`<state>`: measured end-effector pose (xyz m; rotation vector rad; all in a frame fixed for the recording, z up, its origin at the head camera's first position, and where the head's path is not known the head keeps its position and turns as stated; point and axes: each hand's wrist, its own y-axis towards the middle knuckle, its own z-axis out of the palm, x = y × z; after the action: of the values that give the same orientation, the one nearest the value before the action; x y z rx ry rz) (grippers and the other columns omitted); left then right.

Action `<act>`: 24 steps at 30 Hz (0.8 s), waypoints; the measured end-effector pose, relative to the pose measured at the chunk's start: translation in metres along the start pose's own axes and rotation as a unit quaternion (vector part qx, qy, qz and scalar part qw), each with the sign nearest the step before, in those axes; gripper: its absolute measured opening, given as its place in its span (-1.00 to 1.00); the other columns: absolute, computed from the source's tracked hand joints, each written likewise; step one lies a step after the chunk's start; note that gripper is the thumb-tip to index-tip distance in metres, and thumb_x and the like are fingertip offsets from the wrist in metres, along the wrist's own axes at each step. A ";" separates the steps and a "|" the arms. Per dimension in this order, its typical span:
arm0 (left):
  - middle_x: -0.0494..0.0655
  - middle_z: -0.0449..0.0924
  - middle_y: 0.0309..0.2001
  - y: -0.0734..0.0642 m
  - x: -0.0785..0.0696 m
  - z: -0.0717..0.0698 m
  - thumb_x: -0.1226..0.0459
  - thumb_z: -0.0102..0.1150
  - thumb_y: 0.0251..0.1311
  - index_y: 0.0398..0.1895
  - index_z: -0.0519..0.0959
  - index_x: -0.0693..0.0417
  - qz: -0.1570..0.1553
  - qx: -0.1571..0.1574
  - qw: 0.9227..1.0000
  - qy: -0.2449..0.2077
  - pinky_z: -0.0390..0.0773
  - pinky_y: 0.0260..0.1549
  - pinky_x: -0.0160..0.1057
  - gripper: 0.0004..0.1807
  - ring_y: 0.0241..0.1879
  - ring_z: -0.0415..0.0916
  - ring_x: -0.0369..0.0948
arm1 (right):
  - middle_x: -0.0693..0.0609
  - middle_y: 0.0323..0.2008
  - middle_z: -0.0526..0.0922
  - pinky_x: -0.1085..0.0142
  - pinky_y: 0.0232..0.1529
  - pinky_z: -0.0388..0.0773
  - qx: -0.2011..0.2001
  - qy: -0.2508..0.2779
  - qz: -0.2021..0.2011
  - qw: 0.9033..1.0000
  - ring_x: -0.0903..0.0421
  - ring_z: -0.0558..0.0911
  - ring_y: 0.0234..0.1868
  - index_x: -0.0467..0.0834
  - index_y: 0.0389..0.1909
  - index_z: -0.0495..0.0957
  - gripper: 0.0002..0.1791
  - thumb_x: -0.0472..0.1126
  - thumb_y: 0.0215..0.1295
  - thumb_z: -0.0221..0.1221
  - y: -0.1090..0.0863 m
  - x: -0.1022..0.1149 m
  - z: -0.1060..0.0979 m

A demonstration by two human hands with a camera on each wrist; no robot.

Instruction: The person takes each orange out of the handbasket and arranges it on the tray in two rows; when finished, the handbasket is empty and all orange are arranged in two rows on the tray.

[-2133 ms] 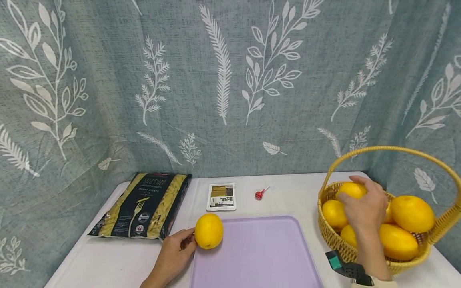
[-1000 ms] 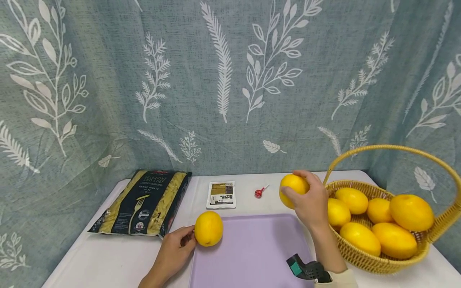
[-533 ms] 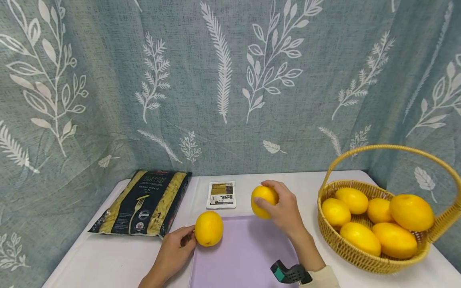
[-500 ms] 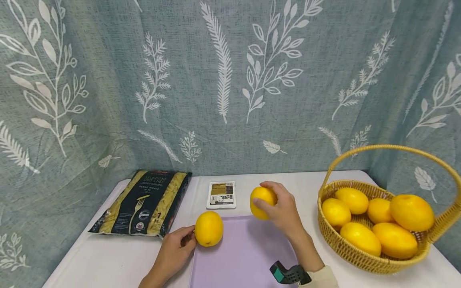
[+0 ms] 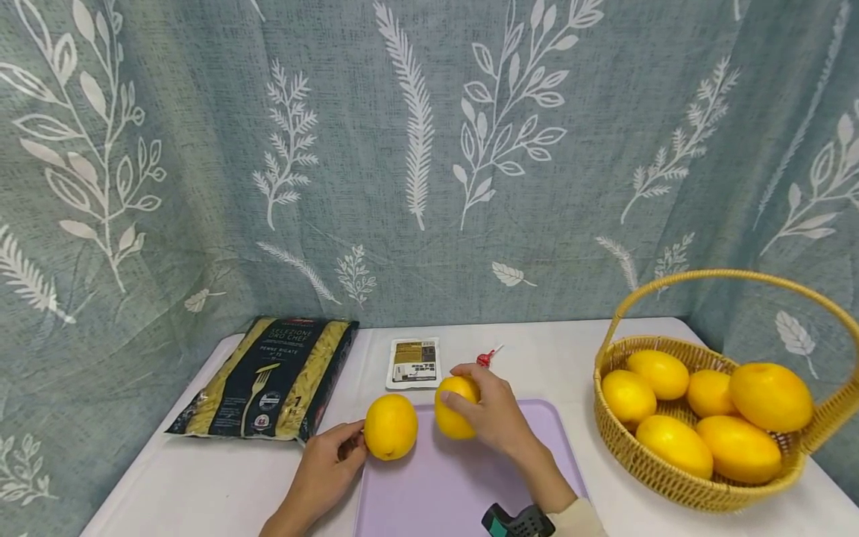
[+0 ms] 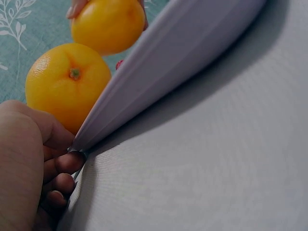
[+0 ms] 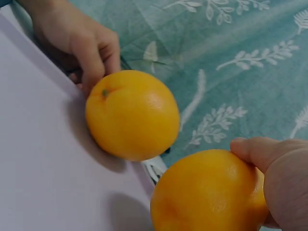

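My right hand grips an orange above the far part of the lilac tray. The right wrist view shows that held orange with a thumb across its side. Another orange rests at the tray's far left corner. Beside it, my left hand pinches the tray rim. Up close in the left wrist view, the left hand's fingers curl at the edge of the tray, just below the resting orange.
A wicker basket with a tall handle holds several oranges at the right. Behind the tray lie a small flat packet and a red lollipop. A penne bag lies at the left, before a leaf-patterned curtain.
My right hand has taken an orange out of the basket and carried it left over the tray, coming lower beside the other orange. The left hand has stayed at the tray rim.
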<state>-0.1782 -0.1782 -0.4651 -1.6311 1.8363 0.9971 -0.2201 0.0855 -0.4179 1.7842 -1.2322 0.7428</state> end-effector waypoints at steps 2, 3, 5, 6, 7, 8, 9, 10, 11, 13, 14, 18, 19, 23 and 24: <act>-0.19 0.56 -0.39 0.000 0.000 0.000 0.47 0.25 0.15 0.08 0.67 0.29 0.002 -0.001 1.000 0.001 0.47 -0.41 -0.37 -0.62 -0.39 0.41 -0.29 | -0.06 -0.05 0.68 0.11 -0.08 0.55 0.010 -0.008 -0.002 1.000 0.01 0.59 -0.11 -0.18 0.05 0.60 -0.64 -0.12 0.29 0.31 0.000 -0.002 0.003; -0.20 0.56 -0.39 0.001 0.000 0.000 0.47 0.25 0.15 0.07 0.67 0.29 0.003 -0.003 1.000 0.002 0.47 -0.41 -0.37 -0.62 -0.39 0.41 -0.29 | -0.07 -0.04 0.67 0.09 -0.04 0.55 0.016 -0.009 0.000 1.000 0.00 0.59 -0.09 -0.18 0.07 0.60 -0.63 -0.11 0.31 0.30 -0.001 -0.002 0.004; -0.20 0.56 -0.40 0.001 0.000 0.001 0.47 0.25 0.15 0.07 0.67 0.29 0.004 -0.004 1.000 0.003 0.47 -0.41 -0.37 -0.62 -0.40 0.41 -0.29 | -0.07 -0.02 0.67 0.04 0.02 0.53 0.029 -0.012 0.006 0.999 0.00 0.58 -0.05 -0.20 0.10 0.58 -0.62 -0.08 0.36 0.26 -0.001 -0.003 0.006; -0.20 0.56 -0.40 0.001 0.000 0.001 0.47 0.25 0.15 0.07 0.67 0.29 0.005 -0.004 1.000 0.004 0.47 -0.41 -0.37 -0.62 -0.40 0.41 -0.29 | -0.08 0.00 0.66 0.01 0.06 0.52 0.037 -0.013 0.010 0.999 -0.01 0.58 -0.04 -0.20 0.12 0.57 -0.61 -0.07 0.39 0.23 -0.001 -0.004 0.007; -0.21 0.56 -0.40 0.001 0.000 0.001 0.47 0.25 0.15 0.07 0.67 0.29 0.005 -0.004 1.000 0.004 0.47 -0.41 -0.37 -0.62 -0.40 0.41 -0.29 | -0.08 0.01 0.66 -0.01 0.09 0.50 0.045 -0.014 0.014 0.999 -0.02 0.58 -0.01 -0.21 0.15 0.56 -0.59 -0.05 0.42 0.20 -0.002 -0.004 0.008; -0.21 0.55 -0.40 0.001 0.001 0.000 0.47 0.25 0.15 0.07 0.67 0.29 0.005 -0.005 1.000 0.004 0.47 -0.41 -0.38 -0.62 -0.40 0.41 -0.29 | -0.09 0.03 0.66 -0.04 0.13 0.49 0.054 -0.015 0.017 0.998 -0.03 0.57 0.01 -0.21 0.17 0.55 -0.58 -0.03 0.45 0.18 -0.002 -0.004 0.009; -0.21 0.55 -0.41 0.001 0.001 0.000 0.47 0.25 0.15 0.07 0.67 0.29 0.005 -0.006 1.000 0.004 0.47 -0.41 -0.37 -0.63 -0.40 0.41 -0.30 | -0.10 0.06 0.65 -0.07 0.17 0.46 0.061 -0.016 0.021 0.998 -0.06 0.57 0.06 -0.22 0.20 0.55 -0.56 -0.02 0.47 0.15 -0.002 -0.004 0.010; -0.21 0.55 -0.41 0.001 0.001 0.000 0.47 0.25 0.15 0.07 0.67 0.28 0.006 -0.006 1.000 0.004 0.47 -0.41 -0.37 -0.63 -0.40 0.41 -0.30 | -0.12 0.09 0.65 -0.10 0.21 0.44 0.067 -0.017 0.022 0.997 -0.08 0.57 0.10 -0.22 0.22 0.54 -0.55 -0.02 0.48 0.13 -0.003 -0.004 0.010; -0.21 0.55 -0.41 0.001 0.001 0.000 0.47 0.25 0.15 0.07 0.67 0.29 0.006 -0.006 1.000 0.004 0.47 -0.41 -0.37 -0.63 -0.40 0.41 -0.30 | -0.13 0.12 0.64 -0.14 0.24 0.42 0.071 -0.016 0.023 0.997 -0.12 0.56 0.15 -0.23 0.24 0.53 -0.53 -0.02 0.50 0.11 -0.003 -0.004 0.010; -0.21 0.55 -0.41 0.001 0.001 0.000 0.47 0.25 0.15 0.07 0.67 0.29 0.006 -0.006 1.000 0.003 0.47 -0.41 -0.37 -0.63 -0.40 0.41 -0.30 | -0.17 0.19 0.60 -0.18 0.31 0.36 0.080 -0.013 0.026 0.996 -0.17 0.52 0.24 -0.24 0.29 0.51 -0.50 -0.02 0.51 0.08 -0.003 -0.003 0.010; -0.21 0.55 -0.41 0.001 0.001 0.000 0.47 0.25 0.15 0.07 0.67 0.29 0.006 -0.006 1.000 0.003 0.47 -0.41 -0.37 -0.63 -0.40 0.41 -0.30 | -0.19 0.22 0.58 -0.20 0.33 0.33 0.085 -0.011 0.026 0.996 -0.19 0.50 0.28 -0.25 0.32 0.49 -0.49 -0.03 0.51 0.07 -0.004 -0.003 0.010; -0.21 0.54 -0.41 0.002 0.002 0.000 0.47 0.25 0.14 0.07 0.67 0.29 0.007 -0.007 1.000 0.004 0.47 -0.41 -0.37 -0.62 -0.40 0.41 -0.29 | -0.22 0.29 0.53 -0.20 0.36 0.29 0.103 -0.008 0.027 0.994 -0.22 0.46 0.34 -0.25 0.38 0.44 -0.46 -0.05 0.51 0.05 -0.004 -0.001 0.011; -0.21 0.54 -0.41 0.002 0.002 0.000 0.47 0.25 0.14 0.07 0.67 0.29 0.007 -0.007 1.000 0.005 0.47 -0.41 -0.37 -0.62 -0.40 0.41 -0.29 | -0.23 0.29 0.52 -0.20 0.36 0.28 0.107 -0.010 0.025 0.994 -0.22 0.45 0.35 -0.26 0.39 0.43 -0.45 -0.05 0.52 0.04 -0.005 -0.001 0.012; -0.22 0.52 -0.43 0.001 0.003 0.001 0.47 0.26 0.13 0.05 0.68 0.28 0.005 -0.006 1.000 0.008 0.45 -0.41 -0.37 -0.63 -0.40 0.39 -0.29 | -0.26 0.29 0.52 -0.20 0.36 0.29 0.107 -0.019 0.023 0.994 -0.23 0.45 0.34 -0.25 0.40 0.42 -0.44 -0.02 0.54 0.03 -0.007 -0.001 0.015; -0.22 0.51 -0.44 0.001 0.003 0.001 0.47 0.26 0.13 0.05 0.68 0.28 0.005 -0.006 1.000 0.008 0.45 -0.41 -0.37 -0.63 -0.40 0.39 -0.29 | -0.26 0.29 0.51 -0.20 0.36 0.29 0.105 -0.021 0.023 0.994 -0.23 0.45 0.35 -0.25 0.40 0.41 -0.44 -0.01 0.54 0.03 -0.008 -0.001 0.016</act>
<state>-0.1799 -0.1795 -0.4678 -1.6424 1.8537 1.0032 -0.2128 0.0732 -0.4289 1.9558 -1.2643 0.8937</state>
